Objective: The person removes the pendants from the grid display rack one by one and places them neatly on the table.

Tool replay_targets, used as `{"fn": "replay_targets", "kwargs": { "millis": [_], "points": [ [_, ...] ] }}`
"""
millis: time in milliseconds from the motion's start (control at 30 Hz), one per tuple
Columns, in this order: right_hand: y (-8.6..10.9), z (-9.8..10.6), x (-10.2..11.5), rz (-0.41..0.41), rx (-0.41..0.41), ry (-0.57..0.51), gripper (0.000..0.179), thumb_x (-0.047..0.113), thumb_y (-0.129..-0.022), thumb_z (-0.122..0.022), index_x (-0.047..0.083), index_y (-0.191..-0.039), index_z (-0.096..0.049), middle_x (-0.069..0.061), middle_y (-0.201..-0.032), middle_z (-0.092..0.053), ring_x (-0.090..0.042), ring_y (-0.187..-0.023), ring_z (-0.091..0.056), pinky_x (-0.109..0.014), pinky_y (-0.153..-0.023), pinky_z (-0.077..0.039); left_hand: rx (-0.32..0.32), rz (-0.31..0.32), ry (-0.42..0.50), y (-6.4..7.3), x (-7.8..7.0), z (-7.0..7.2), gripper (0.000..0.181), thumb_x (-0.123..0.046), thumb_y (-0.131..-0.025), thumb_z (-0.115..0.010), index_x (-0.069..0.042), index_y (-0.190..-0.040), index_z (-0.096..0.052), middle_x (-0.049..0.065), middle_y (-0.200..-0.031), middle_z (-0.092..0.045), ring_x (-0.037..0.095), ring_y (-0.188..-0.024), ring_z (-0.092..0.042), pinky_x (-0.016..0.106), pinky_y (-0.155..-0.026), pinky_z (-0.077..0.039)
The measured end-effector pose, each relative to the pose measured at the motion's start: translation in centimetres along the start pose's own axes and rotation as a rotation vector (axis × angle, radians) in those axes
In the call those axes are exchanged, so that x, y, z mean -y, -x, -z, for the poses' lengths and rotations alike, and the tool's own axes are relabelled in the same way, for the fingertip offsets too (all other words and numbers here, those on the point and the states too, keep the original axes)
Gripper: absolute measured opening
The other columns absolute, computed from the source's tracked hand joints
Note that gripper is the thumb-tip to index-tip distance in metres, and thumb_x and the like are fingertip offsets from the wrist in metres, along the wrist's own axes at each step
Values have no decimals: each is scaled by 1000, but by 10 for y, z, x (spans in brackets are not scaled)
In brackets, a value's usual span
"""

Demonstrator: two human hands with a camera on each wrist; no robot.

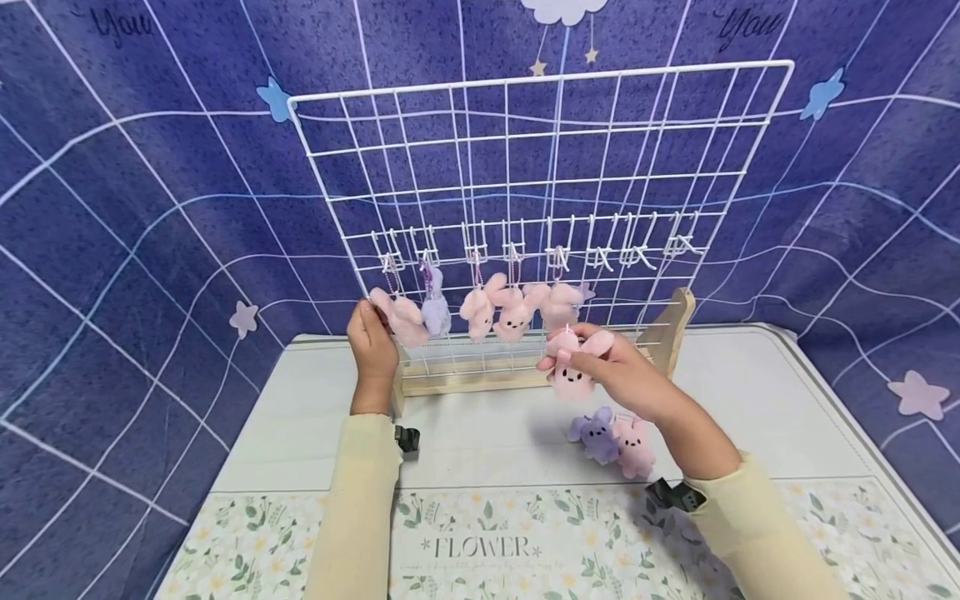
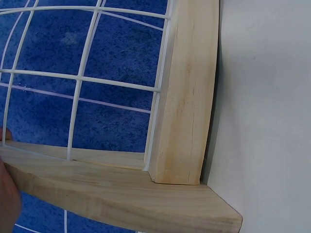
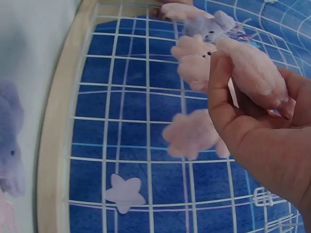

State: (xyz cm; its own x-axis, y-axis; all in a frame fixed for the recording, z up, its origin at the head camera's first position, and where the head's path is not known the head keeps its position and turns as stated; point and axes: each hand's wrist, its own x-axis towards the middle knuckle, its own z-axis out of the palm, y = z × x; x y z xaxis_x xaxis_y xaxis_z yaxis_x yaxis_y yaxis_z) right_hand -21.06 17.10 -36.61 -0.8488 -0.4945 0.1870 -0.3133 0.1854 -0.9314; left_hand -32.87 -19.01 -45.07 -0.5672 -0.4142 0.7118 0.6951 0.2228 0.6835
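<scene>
A white wire grid rack (image 1: 517, 125) with a wooden stand (image 1: 480, 385) stands upright. My left hand (image 1: 372, 343) grips the stand's left side post (image 2: 112, 189); only part of that hand shows at the left wrist view's edge. Between thumb and fingers, my right hand (image 1: 611, 362) pinches a pink bunny plush keychain (image 1: 573, 382), its face turned toward the head camera. It is held in front of the grid, just below a hanging pink plush (image 1: 558, 307). Other plushes hang from hooks to the left, including a purple one (image 1: 435, 308) and a pink one (image 1: 513, 317).
A purple plush (image 1: 598, 437) and a pink plush (image 1: 633, 448) lie on the white table below my right hand. Several bare hooks (image 1: 637, 257) sit along the grid's right half. A floral mat (image 1: 480, 517) covers the table front; a blue patterned curtain (image 1: 150, 250) hangs behind.
</scene>
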Motion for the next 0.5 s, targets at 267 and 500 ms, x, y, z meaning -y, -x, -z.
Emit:
{"fn": "replay_targets", "kwargs": {
  "millis": [267,500],
  "points": [
    [0,-5,-20,-109,122,-13,24,13,-105,-64,2,-126,-68,-17,-120,-77,-16,-106,-76,-25,-81,-60,-9,16,-23,0,-3,-1,41,-3,-112,-35,-16,-76,-50,-15,-69,-47,-3,-60,-46,12,-57,-39],
    [-3,-10,-47,-157,193,-22,30,14,-100,-73,2,-126,-68,-11,-111,-76,-11,-92,-72,-26,-82,-62,-12,20,-19,0,-2,0,42,-2,-111,-35,-24,-78,-49,-16,-69,-48,-2,-61,-46,12,-58,-38]
  ]
}}
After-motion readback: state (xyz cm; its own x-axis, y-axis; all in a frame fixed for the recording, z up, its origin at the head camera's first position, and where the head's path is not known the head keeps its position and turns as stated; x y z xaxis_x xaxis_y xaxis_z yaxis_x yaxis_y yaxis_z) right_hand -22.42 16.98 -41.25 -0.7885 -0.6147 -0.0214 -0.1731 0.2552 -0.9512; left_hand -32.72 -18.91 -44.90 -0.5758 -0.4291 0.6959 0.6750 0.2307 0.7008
